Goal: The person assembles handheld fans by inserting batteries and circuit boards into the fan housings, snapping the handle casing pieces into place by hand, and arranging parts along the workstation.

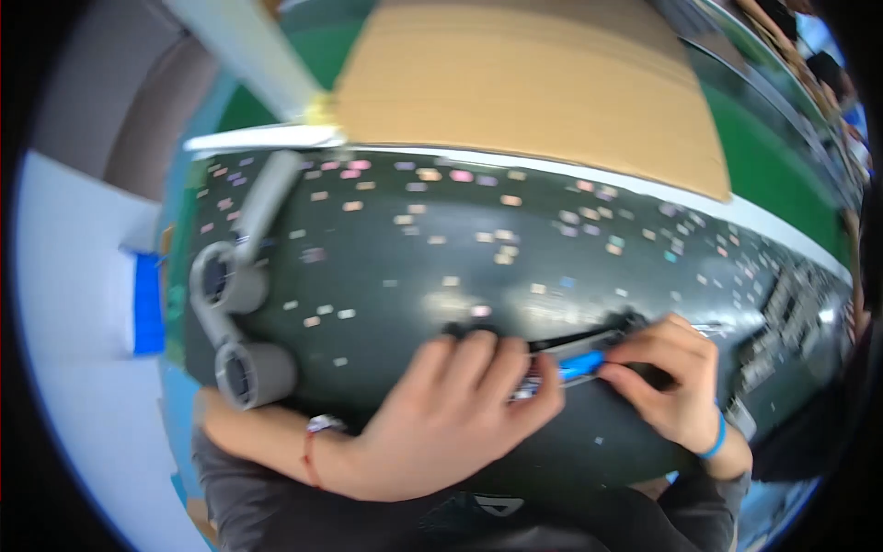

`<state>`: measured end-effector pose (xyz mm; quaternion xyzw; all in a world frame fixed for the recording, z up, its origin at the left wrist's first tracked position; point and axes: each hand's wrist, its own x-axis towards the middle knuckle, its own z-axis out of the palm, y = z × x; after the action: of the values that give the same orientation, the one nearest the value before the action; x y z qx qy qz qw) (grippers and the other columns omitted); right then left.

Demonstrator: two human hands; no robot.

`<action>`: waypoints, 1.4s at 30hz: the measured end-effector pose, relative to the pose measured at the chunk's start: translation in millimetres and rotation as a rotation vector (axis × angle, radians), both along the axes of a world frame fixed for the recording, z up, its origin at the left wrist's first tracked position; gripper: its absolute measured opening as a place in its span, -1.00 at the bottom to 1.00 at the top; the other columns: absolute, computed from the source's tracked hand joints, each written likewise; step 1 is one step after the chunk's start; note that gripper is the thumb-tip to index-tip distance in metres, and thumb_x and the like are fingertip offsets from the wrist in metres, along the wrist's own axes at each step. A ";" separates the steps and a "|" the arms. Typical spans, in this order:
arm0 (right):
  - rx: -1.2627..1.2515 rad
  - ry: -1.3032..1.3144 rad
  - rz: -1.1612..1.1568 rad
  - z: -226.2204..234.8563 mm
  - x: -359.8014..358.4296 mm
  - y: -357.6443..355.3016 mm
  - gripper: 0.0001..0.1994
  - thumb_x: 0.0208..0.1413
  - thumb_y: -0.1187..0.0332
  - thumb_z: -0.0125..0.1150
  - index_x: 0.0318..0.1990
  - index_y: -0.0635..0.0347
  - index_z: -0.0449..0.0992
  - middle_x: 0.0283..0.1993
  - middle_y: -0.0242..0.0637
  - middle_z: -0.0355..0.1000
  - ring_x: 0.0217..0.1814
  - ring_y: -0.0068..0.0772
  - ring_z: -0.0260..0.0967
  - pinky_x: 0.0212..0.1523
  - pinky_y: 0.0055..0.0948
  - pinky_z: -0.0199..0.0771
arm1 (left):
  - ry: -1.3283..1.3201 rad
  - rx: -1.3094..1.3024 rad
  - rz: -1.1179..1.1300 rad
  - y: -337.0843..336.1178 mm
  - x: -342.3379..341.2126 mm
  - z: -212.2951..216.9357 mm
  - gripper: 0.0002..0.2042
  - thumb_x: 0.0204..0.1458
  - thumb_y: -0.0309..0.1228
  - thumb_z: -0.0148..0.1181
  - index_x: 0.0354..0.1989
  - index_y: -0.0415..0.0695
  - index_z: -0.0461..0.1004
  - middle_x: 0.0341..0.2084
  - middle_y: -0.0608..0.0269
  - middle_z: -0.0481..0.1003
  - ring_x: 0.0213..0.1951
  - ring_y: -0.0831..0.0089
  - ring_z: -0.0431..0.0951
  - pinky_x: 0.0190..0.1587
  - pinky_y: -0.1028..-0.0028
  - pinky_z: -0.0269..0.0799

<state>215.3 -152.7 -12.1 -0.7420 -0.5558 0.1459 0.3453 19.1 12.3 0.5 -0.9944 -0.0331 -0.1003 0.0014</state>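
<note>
In front of me, my left hand [464, 409] lies over one end of a narrow grey and black part [575, 346]. Its fingers curl round it and the thumb presses from the near side, hiding much of that end. A small bright blue piece [579, 366] sits along the part, between the two hands. With thumb and forefinger, my right hand [670, 375] pinches the right end of this blue piece. The picture is blurred, so the exact kind of part cannot be made out.
Small pale, pink and orange pieces [510, 201] dot the dark tabletop [386, 248]. A grey holder with two round cups [258, 373] stands at left. Several dark grey parts [782, 313] are heaped at right. Beyond the white edge lies a cardboard sheet [533, 92]. People [828, 74] show far right.
</note>
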 end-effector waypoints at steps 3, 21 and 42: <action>0.023 -0.084 0.010 4.3 -3.7 -1.3 -0.76 -0.23 0.45 0.62 -0.34 0.14 0.69 -0.32 -0.35 0.57 -0.26 -0.24 0.45 -0.18 -0.31 0.44 | -0.052 -0.008 -0.022 -0.4 1.1 0.7 -0.62 -0.11 -0.35 0.23 -0.05 0.25 0.61 -0.15 0.36 0.51 -0.15 0.33 0.51 -0.18 0.34 0.37; 0.054 -0.101 0.053 -1.7 2.7 -6.1 -0.72 -0.17 0.43 0.57 -0.22 0.16 0.69 -0.28 -0.34 0.56 -0.22 -0.25 0.46 -0.19 -0.30 0.48 | -0.038 -0.060 -0.078 2.0 2.3 -1.5 -0.62 -0.18 -0.39 0.25 -0.10 0.24 0.62 -0.13 0.34 0.53 -0.14 0.30 0.50 -0.16 0.29 0.36; -0.072 -0.512 0.466 25.3 10.9 7.7 -0.74 -0.11 0.41 0.32 -0.22 0.29 0.60 -0.28 -0.32 0.44 -0.18 -0.29 0.45 -0.29 -0.37 0.57 | 0.003 -0.304 -0.031 5.2 12.8 8.1 -0.74 -0.11 -0.26 0.44 -0.22 0.04 0.60 -0.23 0.46 0.55 -0.25 0.39 0.50 -0.12 0.35 0.28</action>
<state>226.2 -145.0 13.2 -0.6195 -0.7733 0.0492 0.1256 31.9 17.5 8.6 -0.9837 -0.0327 -0.0926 -0.1505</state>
